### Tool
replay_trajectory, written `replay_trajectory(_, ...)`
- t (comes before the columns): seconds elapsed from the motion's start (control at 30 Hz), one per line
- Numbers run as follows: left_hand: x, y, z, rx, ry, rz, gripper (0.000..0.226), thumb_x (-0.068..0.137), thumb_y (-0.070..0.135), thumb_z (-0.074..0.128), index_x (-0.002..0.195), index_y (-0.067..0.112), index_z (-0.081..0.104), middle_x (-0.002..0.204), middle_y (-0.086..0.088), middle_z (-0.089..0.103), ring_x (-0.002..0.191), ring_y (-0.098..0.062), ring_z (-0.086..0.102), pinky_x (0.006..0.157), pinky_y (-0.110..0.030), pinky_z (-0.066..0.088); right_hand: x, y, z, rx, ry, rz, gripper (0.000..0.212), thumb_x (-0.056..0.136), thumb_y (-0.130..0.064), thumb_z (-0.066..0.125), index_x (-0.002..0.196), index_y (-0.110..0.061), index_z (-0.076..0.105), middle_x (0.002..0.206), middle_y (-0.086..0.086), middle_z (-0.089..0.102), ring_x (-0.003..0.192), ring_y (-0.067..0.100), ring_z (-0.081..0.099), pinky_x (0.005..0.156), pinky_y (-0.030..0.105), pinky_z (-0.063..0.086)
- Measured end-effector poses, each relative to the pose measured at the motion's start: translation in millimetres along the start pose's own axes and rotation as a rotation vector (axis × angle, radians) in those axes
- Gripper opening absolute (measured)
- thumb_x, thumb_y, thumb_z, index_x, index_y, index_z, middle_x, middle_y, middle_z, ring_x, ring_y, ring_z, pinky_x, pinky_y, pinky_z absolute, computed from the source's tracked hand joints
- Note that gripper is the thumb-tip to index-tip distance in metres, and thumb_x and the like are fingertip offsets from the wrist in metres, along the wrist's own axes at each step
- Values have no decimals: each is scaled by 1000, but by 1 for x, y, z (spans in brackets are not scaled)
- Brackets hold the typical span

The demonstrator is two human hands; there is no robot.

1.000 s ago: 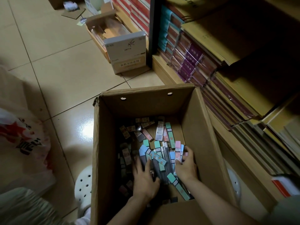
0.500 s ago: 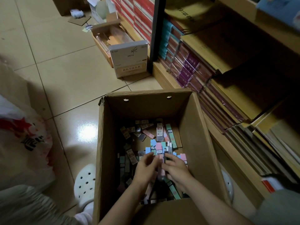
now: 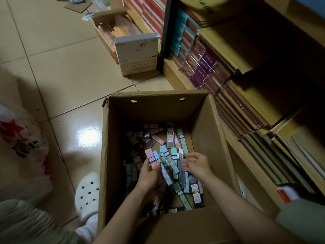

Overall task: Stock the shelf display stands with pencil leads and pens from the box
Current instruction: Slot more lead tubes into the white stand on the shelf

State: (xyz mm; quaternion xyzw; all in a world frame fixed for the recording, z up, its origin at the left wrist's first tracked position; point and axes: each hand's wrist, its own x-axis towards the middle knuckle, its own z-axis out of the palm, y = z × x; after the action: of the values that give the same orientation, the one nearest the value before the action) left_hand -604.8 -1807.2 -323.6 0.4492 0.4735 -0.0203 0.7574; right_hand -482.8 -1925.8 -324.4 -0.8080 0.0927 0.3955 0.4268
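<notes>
Inside one box (image 3: 207,138), left hand (image 3: 149,175) grips several lead cases (image 3: 165,159); right hand (image 3: 197,166) fingers loosely apart.

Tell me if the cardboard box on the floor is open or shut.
Open. The cardboard box has no flap over its top, and the loose pencil lead cases inside show plainly.

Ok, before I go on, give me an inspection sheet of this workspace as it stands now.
Surface: glossy tiled floor, light glare beside the box.
Job's things: open cardboard box on the floor, its bottom strewn with pastel pencil lead cases; a fanned bunch of cases held above them.
Clutter: white printed box and a plastic bag on the floor.
Grippers: left hand grips the bunch; right hand at the bunch's right side, fingers curled, grip unclear.
Cables: nothing seen.
Surroundings: wooden shelf with stacked notebooks; white clog.
</notes>
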Motion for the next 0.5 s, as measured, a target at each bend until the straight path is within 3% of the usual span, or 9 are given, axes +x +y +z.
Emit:
replay_trajectory(0.1, 4, -3, -3, -12, 23, -2, 22, 101, 17, 48, 123, 18, 53, 108, -12, 67, 93, -29, 69, 68, -41, 58, 7, 5, 2, -183, 21, -60, 22, 93, -4, 59, 113, -10, 64, 99, 3, 67, 92, 18, 67, 84, 32, 58)
replay_trajectory(0.2, 11, -7, -7, -35, 85, -28, 24, 101, 16, 48, 124, 18, 53, 112, -12, 66, 96, -30, 67, 76, -48, 59, 11, 13, 8, -499, 30, -227, 22, 89, -16, 69, 112, -14, 67, 97, -4, 68, 88, 11, 64, 80, 25, 56)
replay_trajectory(0.27, 14, -9, -9, -46, 117, -44, 23, 100, 16, 50, 122, 19, 55, 111, -10, 65, 98, -30, 67, 81, -53, 57, 11, 14, 18, -601, 21, -306, 32, 86, -23, 73, 116, -16, 64, 96, -4, 67, 86, 13, 64, 82, 30, 56)
replay_trajectory(0.33, 15, -10, -11, -55, 137, -60, 22, 98, 17, 53, 120, 20, 57, 110, -9, 66, 98, -30, 67, 82, -55, 56, 14, 12, 30, -706, 49, -355, 41, 87, -27, 72, 125, -18, 60, 108, -1, 67, 96, 18, 64, 86, 39, 55)
replay_trajectory(0.5, 16, -10, -15, -102, 122, -77, 26, 99, 13, 51, 124, 14, 54, 111, -13, 68, 100, -31, 68, 85, -57, 55, 23, 7, 57, -967, 122, -430, 55, 89, -20, 68, 138, -20, 43, 124, 5, 60, 114, 25, 57, 89, 36, 50)
